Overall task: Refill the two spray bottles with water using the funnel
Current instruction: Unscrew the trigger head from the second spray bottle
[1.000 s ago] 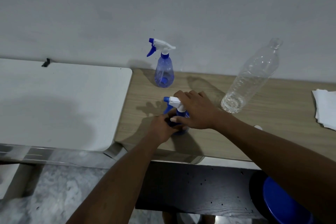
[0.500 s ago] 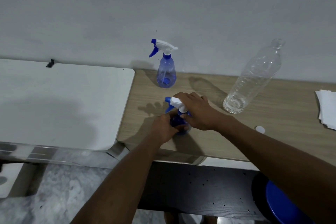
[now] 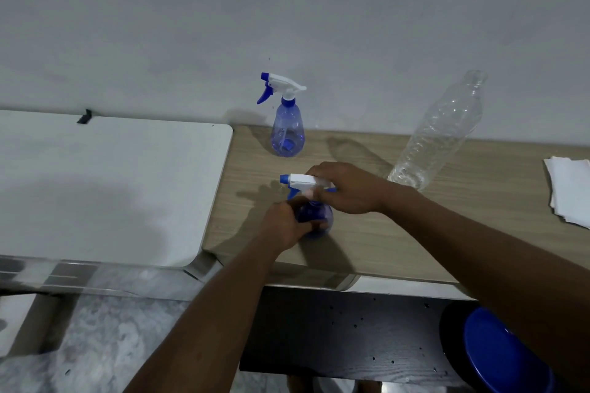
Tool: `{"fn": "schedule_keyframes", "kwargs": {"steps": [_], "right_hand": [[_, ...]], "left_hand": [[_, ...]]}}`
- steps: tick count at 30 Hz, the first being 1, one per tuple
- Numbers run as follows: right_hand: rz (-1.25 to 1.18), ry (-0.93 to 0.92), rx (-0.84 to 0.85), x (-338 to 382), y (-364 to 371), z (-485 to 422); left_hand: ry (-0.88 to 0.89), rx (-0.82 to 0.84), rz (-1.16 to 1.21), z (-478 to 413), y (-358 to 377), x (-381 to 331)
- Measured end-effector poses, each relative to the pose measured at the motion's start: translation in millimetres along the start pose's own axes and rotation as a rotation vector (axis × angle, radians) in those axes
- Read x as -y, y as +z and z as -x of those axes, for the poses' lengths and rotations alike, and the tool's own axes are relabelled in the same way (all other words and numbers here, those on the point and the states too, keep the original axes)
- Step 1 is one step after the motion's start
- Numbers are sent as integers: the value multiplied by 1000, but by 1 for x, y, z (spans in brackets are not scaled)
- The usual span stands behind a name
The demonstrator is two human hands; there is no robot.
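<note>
Wooden table (image 3: 479, 233): both hands' grip on near spray bottle (image 3: 314, 217), second bottle (image 3: 287, 131) and clear bottle (image 3: 437, 137) behind.

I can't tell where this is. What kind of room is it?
Probably a plain room at home or a workroom, hard to say. A wooden table stands against a bare grey wall, next to a white tabletop, over a marbled floor.

A plain home utility corner: bare grey wall (image 3: 287, 9), wood-look table (image 3: 479, 217), marble-pattern floor (image 3: 111, 329).
</note>
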State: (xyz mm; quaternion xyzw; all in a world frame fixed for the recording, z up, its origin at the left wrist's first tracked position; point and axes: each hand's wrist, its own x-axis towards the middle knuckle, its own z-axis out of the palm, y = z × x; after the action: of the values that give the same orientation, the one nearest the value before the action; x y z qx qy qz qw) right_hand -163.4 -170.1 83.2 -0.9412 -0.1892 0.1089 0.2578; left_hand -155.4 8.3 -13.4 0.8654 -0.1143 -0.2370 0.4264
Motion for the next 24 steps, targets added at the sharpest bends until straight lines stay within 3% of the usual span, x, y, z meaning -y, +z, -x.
{"fn": "schedule_keyframes", "kwargs": {"steps": [5,12,14,18,24], "right_hand": [[37,88,83,17,-26,-9],[-350,78,-141,36,-115,0],[-352,72,-210,32,-127,-2],[17,106,-273,10,-95,-15],[491,90,-86,-35,13,-21]], "left_hand": [[-11,29,-72,0,-4,-4],[-1,-44,-42,12,-33,11],[-20,-62,-27,14,-40,16],[-34,-72,-44,19,-48,20],[-35,-79,-69,24,-48,17]]}}
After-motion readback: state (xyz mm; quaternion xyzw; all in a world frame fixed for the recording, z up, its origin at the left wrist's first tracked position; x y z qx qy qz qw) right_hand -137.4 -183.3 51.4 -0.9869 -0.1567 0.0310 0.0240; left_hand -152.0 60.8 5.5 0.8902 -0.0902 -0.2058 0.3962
